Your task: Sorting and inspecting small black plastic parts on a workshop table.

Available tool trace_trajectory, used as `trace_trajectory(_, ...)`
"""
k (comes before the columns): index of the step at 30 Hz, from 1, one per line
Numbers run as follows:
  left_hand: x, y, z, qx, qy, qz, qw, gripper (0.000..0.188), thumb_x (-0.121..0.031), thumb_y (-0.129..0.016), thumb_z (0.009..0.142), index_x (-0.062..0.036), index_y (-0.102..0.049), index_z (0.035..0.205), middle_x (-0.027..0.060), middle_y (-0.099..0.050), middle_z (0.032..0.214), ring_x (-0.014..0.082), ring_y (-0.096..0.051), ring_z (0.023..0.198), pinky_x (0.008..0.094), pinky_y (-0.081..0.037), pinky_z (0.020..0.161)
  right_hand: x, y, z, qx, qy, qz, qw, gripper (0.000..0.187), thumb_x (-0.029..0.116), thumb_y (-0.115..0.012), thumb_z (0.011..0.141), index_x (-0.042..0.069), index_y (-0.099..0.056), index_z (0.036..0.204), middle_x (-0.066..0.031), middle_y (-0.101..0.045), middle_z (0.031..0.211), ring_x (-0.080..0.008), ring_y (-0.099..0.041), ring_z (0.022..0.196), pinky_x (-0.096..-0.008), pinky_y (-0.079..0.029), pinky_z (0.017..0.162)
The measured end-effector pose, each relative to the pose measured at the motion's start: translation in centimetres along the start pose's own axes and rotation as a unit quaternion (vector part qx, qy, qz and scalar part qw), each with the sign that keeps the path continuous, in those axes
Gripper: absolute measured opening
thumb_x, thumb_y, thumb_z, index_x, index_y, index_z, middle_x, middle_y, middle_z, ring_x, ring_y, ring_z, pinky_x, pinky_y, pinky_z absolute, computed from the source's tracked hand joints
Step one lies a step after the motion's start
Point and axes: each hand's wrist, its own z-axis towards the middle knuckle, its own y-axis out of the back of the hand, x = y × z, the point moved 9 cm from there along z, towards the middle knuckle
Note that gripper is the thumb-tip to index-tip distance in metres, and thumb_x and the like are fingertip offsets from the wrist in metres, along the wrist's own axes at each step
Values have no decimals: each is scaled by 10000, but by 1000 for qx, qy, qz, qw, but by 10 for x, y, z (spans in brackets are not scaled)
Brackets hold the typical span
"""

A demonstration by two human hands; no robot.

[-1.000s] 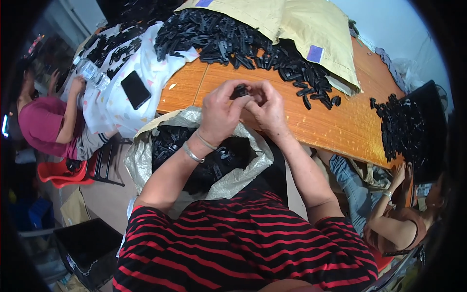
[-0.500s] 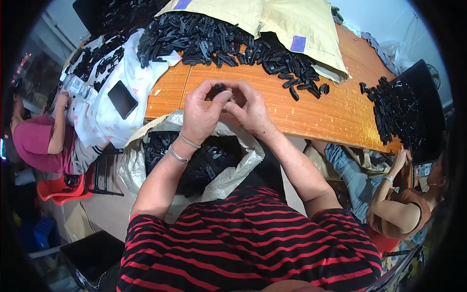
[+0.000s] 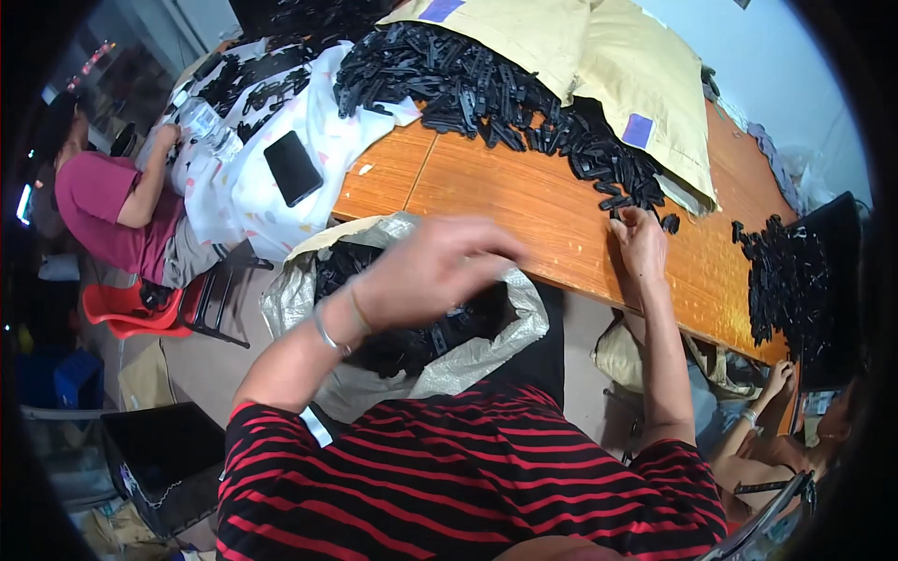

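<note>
Black elongated plastic pieces (image 3: 468,84) lie heaped on the wooden table (image 3: 505,201), with a thinner tail running right. At the near end of that tail is my right hand (image 3: 641,245), thumb and fingers pinched on a small black piece mostly hidden by the fingertips. My left hand (image 3: 458,266) hangs above an open woven sack (image 3: 477,360), smeared by motion, so I cannot tell whether it holds anything. More black pieces (image 3: 435,341) fill the sack, partly covered by my left hand and forearm.
Large tan paper sacks (image 3: 645,84) lie behind the heap. A dark phone (image 3: 293,168) rests on a patterned white plastic sheet (image 3: 243,201), near a clear bottle (image 3: 208,126). People work at left and right. Another black heap (image 3: 776,271) lies beside a black tray (image 3: 832,280) at right.
My hands were together over the table's edge, fingering a small dark piece. They have parted: the right went right to the heap, the left back over the sack. The whole view has shifted.
</note>
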Motion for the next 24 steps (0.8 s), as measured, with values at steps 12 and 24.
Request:
trace_trajectory(12,-184,-107,2,132,-355,-394,837,246,-201,-600,888,41,-633,859,140,-625,803,240,-593,675,348,-499,634,9,-28,0,95,-22,21,995,278,183,-786,735,11,-580,809,-147,-632,752,-288,-623,711,-376,-480,651)
trace_trajectory(24,-162,-95,6,369,-47,-245,895,194,-204,-563,900,-20,-624,907,69,-612,763,233,-581,656,335,-454,612,6,-50,-8,178,-4,90,980,220,43,-768,723,18,-600,862,-51,-609,755,-133,-579,704,-297,-473,645)
